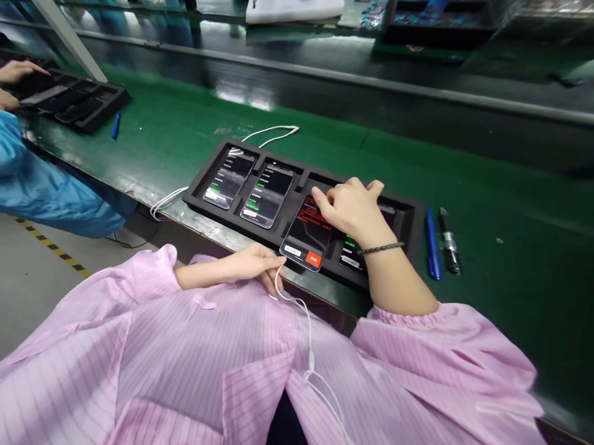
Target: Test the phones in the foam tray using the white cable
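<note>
A black tray with compartments holds several phones. Two phones, one at the far left and one beside it, show green and white text. The third phone, with red text and an orange button, lies tilted over the tray's front edge. My right hand is over its upper right part, thumb at its top edge, fingers bent over the tray. Partly under that hand is a fourth phone. My left hand pinches a white cable by the third phone's lower left corner.
Right of the tray lie a blue pen and a black marker. White cable loops lie behind the tray. At the left, another person's hands rest at a second black tray, near a small blue pen.
</note>
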### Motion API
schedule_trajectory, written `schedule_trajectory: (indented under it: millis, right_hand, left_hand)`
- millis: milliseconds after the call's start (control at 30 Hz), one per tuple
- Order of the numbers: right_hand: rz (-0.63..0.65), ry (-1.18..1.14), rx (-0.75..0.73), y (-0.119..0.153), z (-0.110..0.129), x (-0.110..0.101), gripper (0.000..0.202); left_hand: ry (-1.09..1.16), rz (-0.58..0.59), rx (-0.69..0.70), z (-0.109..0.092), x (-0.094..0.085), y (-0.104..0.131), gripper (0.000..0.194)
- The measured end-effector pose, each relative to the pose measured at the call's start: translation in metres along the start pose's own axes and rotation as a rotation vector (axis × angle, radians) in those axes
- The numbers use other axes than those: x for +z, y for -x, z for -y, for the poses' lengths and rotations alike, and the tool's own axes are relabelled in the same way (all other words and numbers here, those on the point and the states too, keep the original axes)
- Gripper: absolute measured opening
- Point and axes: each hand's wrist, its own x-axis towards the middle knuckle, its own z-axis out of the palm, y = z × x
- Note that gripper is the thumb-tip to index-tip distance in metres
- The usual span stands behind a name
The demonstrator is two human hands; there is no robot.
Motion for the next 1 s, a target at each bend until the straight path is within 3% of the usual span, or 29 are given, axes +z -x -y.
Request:
schedule_trajectory:
  millis: [167, 400, 533, 600, 667, 700, 733, 800, 833, 1000]
  right_hand:
    - [0.018, -0.024, -0.035, -0.003, -0.003, 0.003, 0.058]
    - [0.061, -0.071, -0.029, -0.005, -0.005, 0.001, 0.057]
    - [0.009, -0.086, 0.023, 0.000, -0.010, 0.002, 0.062]
    - [-0.067, -0.104, 0.058, 0.004, -0.018, 0.000, 0.066]
    - [-0.183, -0.116, 0.110, 0.008, -0.031, -0.003, 0.069]
    - [-0.251, -0.119, 0.146, 0.009, -0.037, -0.005, 0.068]
    - [-0.316, -0.126, 0.189, 0.010, -0.043, -0.006, 0.067]
    - [-0.422, -0.157, 0.269, 0.012, -0.052, -0.008, 0.066]
    - [-0.463, -0.182, 0.296, 0.012, -0.055, -0.009, 0.066]
    - [-0.627, -0.329, 0.318, 0.020, -0.054, -0.013, 0.081]
  left_hand:
    - [0.026, -0.093, 0.057, 0.000, 0.014, 0.000, 0.047]
    - [0.174, 0.017, 0.013, -0.001, 0.012, -0.007, 0.046]
    - [-0.057, 0.007, -0.032, -0.005, 0.003, -0.003, 0.041]
    - [-0.343, -0.144, 0.095, -0.011, 0.004, 0.015, 0.028]
    - [-0.587, -0.198, 0.387, -0.019, 0.011, 0.042, 0.012]
    - [-0.650, -0.096, 0.525, -0.023, 0.016, 0.056, 0.013]
    - [-0.676, 0.104, 0.606, -0.026, 0.022, 0.070, 0.021]
    - [-0.684, 0.404, 0.639, -0.031, 0.034, 0.088, 0.034]
    - [-0.687, 0.461, 0.618, -0.031, 0.038, 0.093, 0.038]
    - [-0.771, 0.381, 0.567, -0.022, 0.040, 0.079, 0.027]
